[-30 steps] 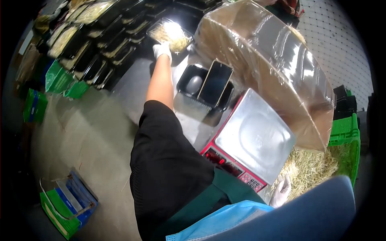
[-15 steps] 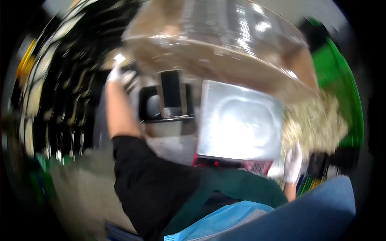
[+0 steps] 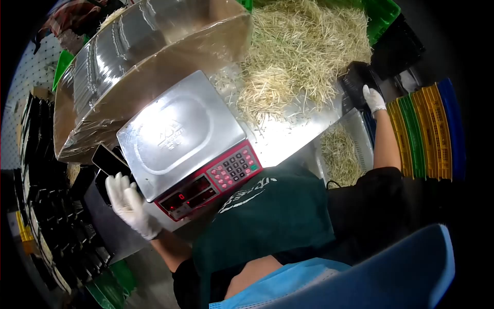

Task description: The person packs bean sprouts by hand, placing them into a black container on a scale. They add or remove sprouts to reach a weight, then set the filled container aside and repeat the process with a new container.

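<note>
My left hand (image 3: 129, 206), in a white glove, is beside the left corner of a digital scale (image 3: 190, 118). Its fingers are raised and apart, with nothing in them. The scale has a bare metal pan, a red keypad panel and a lit red 0. Just behind that hand a black tray (image 3: 110, 160) shows in part. Over on the right, my gloved right hand (image 3: 373, 98) is on the edge of another black tray (image 3: 357, 82), its fingers closed at the rim. A large heap of bean sprouts (image 3: 303, 51) lies beyond the scale.
A clear-plastic-wrapped brown box (image 3: 154, 67) stands behind the scale. Stacked black trays (image 3: 62, 221) line the left side. A bin (image 3: 319, 159) of sprouts sits by my right forearm, near stacked yellow, green and blue crates (image 3: 424, 134). A green crate (image 3: 383, 20) is at the back.
The view has swung right. My left hand has come back from the stacked black trays to the scale. My right hand has moved from beside the sprouts to the black tray on the right.
</note>
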`<state>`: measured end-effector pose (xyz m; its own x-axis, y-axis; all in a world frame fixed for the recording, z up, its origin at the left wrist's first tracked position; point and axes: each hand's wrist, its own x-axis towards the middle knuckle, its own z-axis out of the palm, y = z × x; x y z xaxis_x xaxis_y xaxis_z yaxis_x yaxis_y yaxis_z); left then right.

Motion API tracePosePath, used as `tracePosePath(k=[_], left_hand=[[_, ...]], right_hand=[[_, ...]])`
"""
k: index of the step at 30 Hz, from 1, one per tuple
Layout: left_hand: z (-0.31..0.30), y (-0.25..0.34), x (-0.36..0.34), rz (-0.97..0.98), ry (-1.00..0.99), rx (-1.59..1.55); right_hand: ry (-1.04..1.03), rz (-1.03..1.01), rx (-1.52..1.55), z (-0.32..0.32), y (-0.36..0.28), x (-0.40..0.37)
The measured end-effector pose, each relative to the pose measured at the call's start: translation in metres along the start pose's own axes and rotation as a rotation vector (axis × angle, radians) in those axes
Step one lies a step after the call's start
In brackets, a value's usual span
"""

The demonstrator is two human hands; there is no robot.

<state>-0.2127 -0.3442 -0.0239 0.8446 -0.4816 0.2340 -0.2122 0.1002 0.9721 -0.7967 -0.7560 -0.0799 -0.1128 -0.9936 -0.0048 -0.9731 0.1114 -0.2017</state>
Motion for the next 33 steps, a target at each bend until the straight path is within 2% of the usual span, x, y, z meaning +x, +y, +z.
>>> tracePosePath(k=[1, 4, 6, 7, 8, 9, 10, 11, 12, 13, 14, 15, 17, 18, 19, 20, 21, 22, 23, 24, 25, 27, 29, 30, 33], left_hand=[[0.035, 0.016, -0.023, -0.02, -0.047, -0.017], [0.11, 0.011, -0.078, -0.051, -0.327, -0.158], [0.162, 0.02, -0.092, -0.206, -0.459, -0.203], [0.183, 0.022, -0.096, -0.382, -0.436, -0.218], [0.198, 0.022, -0.095, -0.39, -0.463, -0.247], [0.211, 0.018, -0.095, -0.4, -0.43, -0.284], [0.222, 0.017, -0.094, -0.367, -0.459, -0.284], [0.232, 0.016, -0.093, -0.333, -0.494, -0.283], [0.244, 0.01, -0.093, -0.303, -0.567, -0.368], [0.255, 0.007, -0.096, -0.273, -0.646, -0.454], [0.265, 0.024, -0.099, -0.352, -0.696, -0.354], [0.277, 0.03, -0.11, -0.499, -0.62, -0.554], [0.298, 0.019, -0.111, -0.411, -0.54, -0.703], [0.287, 0.034, -0.111, -0.613, -0.471, -0.698], [0.276, 0.035, -0.111, -0.653, -0.275, -0.668], [0.256, 0.044, -0.103, -0.598, -0.234, -0.616], [0.228, 0.016, -0.093, -0.485, -0.068, -0.52], [0.205, 0.023, -0.085, -0.415, 0.037, -0.479], [0.19, 0.033, -0.081, -0.359, 0.139, -0.562], [0.172, 0.035, -0.081, -0.343, 0.338, -0.57], [0.15, 0.031, -0.082, -0.317, 0.324, -0.62], [0.124, 0.02, -0.087, -0.279, 0.39, -0.66], [0.109, 0.019, -0.095, -0.271, 0.442, -0.683], [0.1, 0.018, -0.099, -0.207, 0.251, -0.716], [0.089, 0.027, -0.107, -0.241, 0.084, -0.873]], right_hand=[[-0.014, -0.165, 0.001, 0.014, 0.009, 0.009], [0.076, -0.055, -0.233, 0.005, -0.008, -0.003], [0.189, 0.024, -0.228, -0.008, -0.018, -0.013], [0.249, 0.024, -0.173, -0.023, -0.026, -0.025], [0.299, -0.001, -0.135, -0.035, -0.027, -0.03], [0.472, -0.186, -0.068, -0.041, -0.021, -0.033], [0.526, -0.326, 0.06, -0.05, -0.026, -0.039], [0.387, -0.308, 0.188, -0.056, -0.039, -0.044], [0.164, -0.437, 0.529, -0.067, -0.062, -0.053], [0.235, -0.795, 0.438, -0.061, -0.072, -0.053], [0.127, -0.997, 0.556, -0.063, -0.098, -0.062], [-0.037, -1.196, 0.494, -0.05, -0.117, -0.063], [-0.161, -1.61, 0.54, -0.025, -0.156, -0.083], [-0.043, -1.735, 0.32, -0.016, -0.166, -0.095], [-0.112, -1.766, 0.516, -0.013, -0.185, -0.101], [-0.214, -1.746, 0.639, -0.025, -0.206, -0.096], [-0.302, -1.568, 0.797, -0.025, -0.222, -0.09], [-0.376, -1.311, 0.904, -0.029, -0.238, -0.089], [-0.367, -1.192, 0.915, -0.011, -0.258, -0.073], [-0.255, -1.146, 0.659, 0.001, -0.272, -0.058], [-0.151, -1.096, 0.495, 0.03, -0.288, -0.045], [-0.571, -0.885, 0.138, 0.046, -0.308, -0.041], [-0.326, -0.997, -0.043, 0.074, -0.301, -0.08], [-0.388, -1.039, 0.029, 0.066, -0.292, -0.098], [-0.084, -1.145, -0.062, 0.078, -0.268, -0.125]])
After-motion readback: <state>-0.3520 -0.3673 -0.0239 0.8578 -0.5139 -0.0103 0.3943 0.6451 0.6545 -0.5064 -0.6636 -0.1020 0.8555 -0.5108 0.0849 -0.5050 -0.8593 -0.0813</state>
